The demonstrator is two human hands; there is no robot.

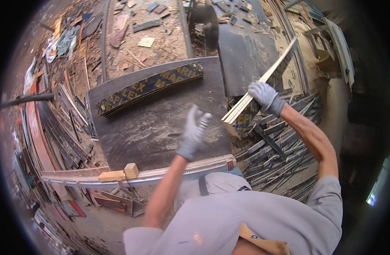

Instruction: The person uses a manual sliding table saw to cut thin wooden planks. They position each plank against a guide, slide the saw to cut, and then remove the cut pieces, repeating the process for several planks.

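Observation:
My right hand (264, 95), in a grey work glove, grips a bundle of plywood strips (238, 110). The pale layered edges face up, and the dark face bears yellow print. The bundle slants across the gap at the right of a dark, dusty saw-table board (163, 137). Above that board's middle hangs my left hand (195, 129), gloved and blurred by motion, fingers apart and holding nothing. Beyond it, a stack of dark-faced plywood strips (150, 87) with yellow lettering lies across the board's far part.
A circular saw blade (210, 27) stands past the board's far right corner. Along the near edge runs a wooden fence with a measuring scale (195, 167) and a wooden stop block (131, 171). Piled strips (277, 143) lie at right. Sawdust and offcuts (147, 41) cover the far side.

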